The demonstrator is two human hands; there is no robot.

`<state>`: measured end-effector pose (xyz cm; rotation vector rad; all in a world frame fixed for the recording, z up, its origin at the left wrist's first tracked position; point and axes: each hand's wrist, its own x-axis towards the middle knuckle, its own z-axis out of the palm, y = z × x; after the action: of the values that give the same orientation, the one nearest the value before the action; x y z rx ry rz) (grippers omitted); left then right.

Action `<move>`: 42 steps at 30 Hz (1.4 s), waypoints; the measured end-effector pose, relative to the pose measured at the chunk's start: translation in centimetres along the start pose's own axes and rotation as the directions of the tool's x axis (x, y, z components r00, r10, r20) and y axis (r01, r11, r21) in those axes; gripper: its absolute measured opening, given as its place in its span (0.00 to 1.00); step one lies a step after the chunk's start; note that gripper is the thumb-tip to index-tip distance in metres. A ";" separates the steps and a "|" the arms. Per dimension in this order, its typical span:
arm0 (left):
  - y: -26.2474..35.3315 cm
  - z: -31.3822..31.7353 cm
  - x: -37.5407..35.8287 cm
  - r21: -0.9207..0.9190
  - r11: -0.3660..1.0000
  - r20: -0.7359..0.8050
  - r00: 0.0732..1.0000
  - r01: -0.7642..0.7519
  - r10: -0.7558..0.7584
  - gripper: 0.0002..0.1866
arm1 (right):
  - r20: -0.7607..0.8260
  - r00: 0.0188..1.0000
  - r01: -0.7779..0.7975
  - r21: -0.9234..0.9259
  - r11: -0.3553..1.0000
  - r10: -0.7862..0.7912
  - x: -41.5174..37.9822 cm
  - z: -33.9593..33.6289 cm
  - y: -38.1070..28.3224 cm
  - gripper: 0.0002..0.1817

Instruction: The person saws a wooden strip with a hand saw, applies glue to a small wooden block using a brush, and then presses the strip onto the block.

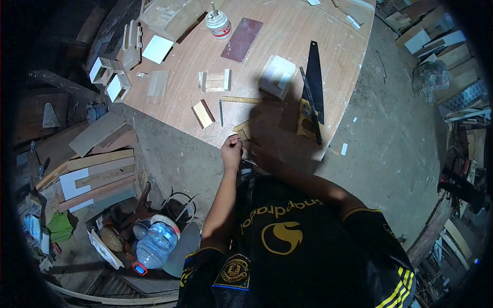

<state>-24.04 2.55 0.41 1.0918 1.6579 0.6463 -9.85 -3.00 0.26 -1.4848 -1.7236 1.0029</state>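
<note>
My left hand [232, 148] is at the near edge of the wooden table, its fingers curled and closed against a small pale wooden piece [242, 132]. My right hand [255, 147] lies beside it in deep shadow, close to the same piece; its fingers are too dark to make out. Just beyond the hands are a slim dark pencil [222, 113], a yellowish ruler [240, 100] and a small wood block with dark edges [203, 114]. To the right lies a handsaw [314, 77] with a wooden handle, with a long dark strip [309, 102] across it.
Farther over the table [341, 66] are a pale stack of boards [278, 76], a small wooden assembly [215, 81], a reddish-brown board [242, 40] and a white jar [218, 24] with a stick in it. A large water bottle [157, 243] and wood offcuts [100, 177] lie lower left.
</note>
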 end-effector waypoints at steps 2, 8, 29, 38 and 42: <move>-0.2 -0.1 -0.1 -0.164 0.982 0.040 0.995 0.096 -0.091 0.13 | 0.013 1.000 0.012 0.063 0.998 -0.013 -0.2 1.2 1.2 0.25; -0.6 0.3 -0.2 -0.256 0.963 0.092 0.994 0.084 -0.062 0.14 | 0.085 0.989 0.149 -0.427 0.892 -0.124 -1.1 3.3 3.5 0.18; 0.6 0.4 -0.4 -0.040 0.999 0.005 1.000 -0.017 0.018 0.13 | -0.188 0.977 0.025 -0.380 0.925 -0.104 0.3 -0.4 -0.9 0.17; 1.9 0.4 -0.9 -0.100 0.994 0.026 0.998 0.052 -0.050 0.10 | -0.161 0.987 -0.029 -0.282 0.959 -0.017 0.1 0.2 -0.3 0.24; 0.9 0.5 -0.6 -0.135 0.989 0.041 0.998 0.053 -0.048 0.10 | -0.099 0.995 -0.035 -0.333 0.942 0.002 0.1 -0.1 -0.5 0.24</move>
<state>-23.23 2.41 1.23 0.9556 1.5807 0.6912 -10.06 -2.88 0.75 -1.7313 -1.8792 0.6545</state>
